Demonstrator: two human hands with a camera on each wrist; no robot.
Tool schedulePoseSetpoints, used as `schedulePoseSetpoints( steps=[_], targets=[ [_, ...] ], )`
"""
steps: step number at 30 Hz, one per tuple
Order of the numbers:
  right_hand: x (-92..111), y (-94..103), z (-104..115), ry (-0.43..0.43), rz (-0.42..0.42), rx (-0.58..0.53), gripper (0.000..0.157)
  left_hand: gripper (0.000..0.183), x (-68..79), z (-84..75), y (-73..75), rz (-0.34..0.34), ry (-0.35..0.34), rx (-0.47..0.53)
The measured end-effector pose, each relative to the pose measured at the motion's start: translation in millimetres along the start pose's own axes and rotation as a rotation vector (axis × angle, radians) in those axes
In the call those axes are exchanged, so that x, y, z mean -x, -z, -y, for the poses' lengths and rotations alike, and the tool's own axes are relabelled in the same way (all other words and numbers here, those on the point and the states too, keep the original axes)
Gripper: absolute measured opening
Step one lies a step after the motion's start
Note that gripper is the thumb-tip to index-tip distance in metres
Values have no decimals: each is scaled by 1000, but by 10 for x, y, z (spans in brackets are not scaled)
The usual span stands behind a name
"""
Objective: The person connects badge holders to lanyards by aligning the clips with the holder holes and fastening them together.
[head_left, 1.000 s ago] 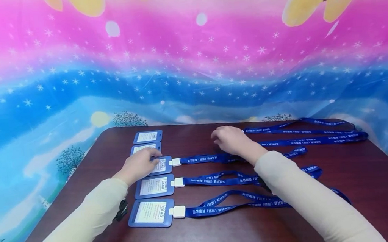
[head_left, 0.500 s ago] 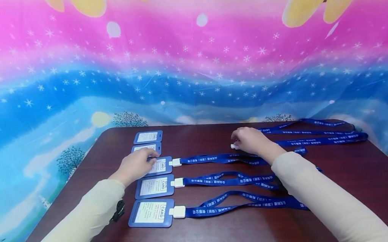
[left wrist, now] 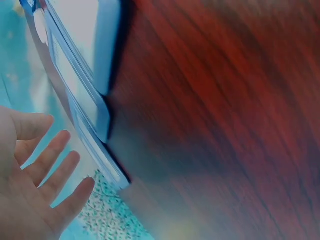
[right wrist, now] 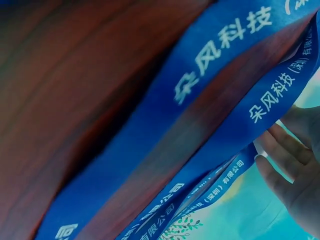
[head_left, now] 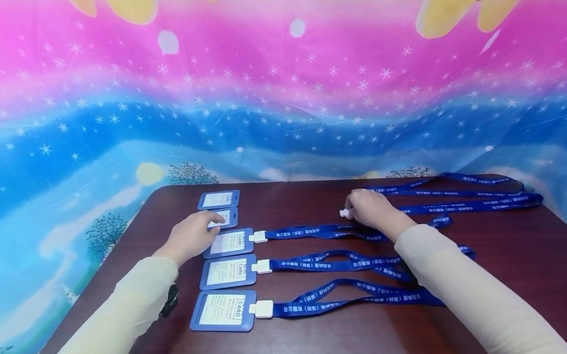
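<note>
My left hand (head_left: 190, 237) reaches over the left edge of the second badge holder (head_left: 230, 219) from the back, a blue frame with a white card. Its fingers spread loosely in the left wrist view; whether they touch the holder I cannot tell. My right hand (head_left: 373, 209) pinches the white clip (head_left: 344, 213) of a blue lanyard (head_left: 471, 205) that trails off to the right. Another lanyard (head_left: 434, 190) lies behind that hand, its near end hidden. The backmost badge holder (head_left: 218, 199), like the second, has no lanyard attached.
Nearer me, three badge holders, the back one (head_left: 226, 242), the middle one (head_left: 226, 271) and the front one (head_left: 219, 312), are joined to blue lanyards (head_left: 319, 309) by white clips. All lie on a dark wooden table (head_left: 327, 346) before a patterned curtain (head_left: 276, 88).
My right hand has moved to the right and slightly nearer, and a white clip now shows at its fingertips. My left hand has shifted from the third badge holder toward the second.
</note>
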State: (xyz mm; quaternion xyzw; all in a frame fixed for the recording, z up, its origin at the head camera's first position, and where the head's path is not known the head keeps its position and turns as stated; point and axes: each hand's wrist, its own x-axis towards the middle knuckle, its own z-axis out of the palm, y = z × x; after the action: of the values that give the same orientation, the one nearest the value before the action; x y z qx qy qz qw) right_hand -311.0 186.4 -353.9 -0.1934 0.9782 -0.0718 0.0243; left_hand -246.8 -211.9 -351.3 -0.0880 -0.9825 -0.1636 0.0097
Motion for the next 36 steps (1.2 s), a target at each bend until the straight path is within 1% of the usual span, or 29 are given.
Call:
schedulePoseSetpoints(
  steps=[3,6,12,17,22,26,30,36],
  targets=[
    [-24,10,16,-19,8,-1,18,32,-32,52,-3,-11,12,2],
    [-49,9,32,-21,5,-5,16,35,-82,103,-22,-13,42,1],
    [-61,8,33,-42,-4,-39,16,47,-210,148,-65,39,100,-16],
    [-48,10,49,-52,2,-50,14,49,-276,134,-101,52,157,1],
    [-47,11,54,-21,-10,-4,9,50,-308,82,-138,82,211,9],
    [-50,5,51,-1,-30,31,7,50,-329,44,-173,76,221,31],
    [-50,-13,50,-13,-40,34,7,50,-357,14,-206,66,208,41],
    [-51,-19,77,-12,-54,54,8,49,-387,-40,-225,74,199,30]
  ],
)
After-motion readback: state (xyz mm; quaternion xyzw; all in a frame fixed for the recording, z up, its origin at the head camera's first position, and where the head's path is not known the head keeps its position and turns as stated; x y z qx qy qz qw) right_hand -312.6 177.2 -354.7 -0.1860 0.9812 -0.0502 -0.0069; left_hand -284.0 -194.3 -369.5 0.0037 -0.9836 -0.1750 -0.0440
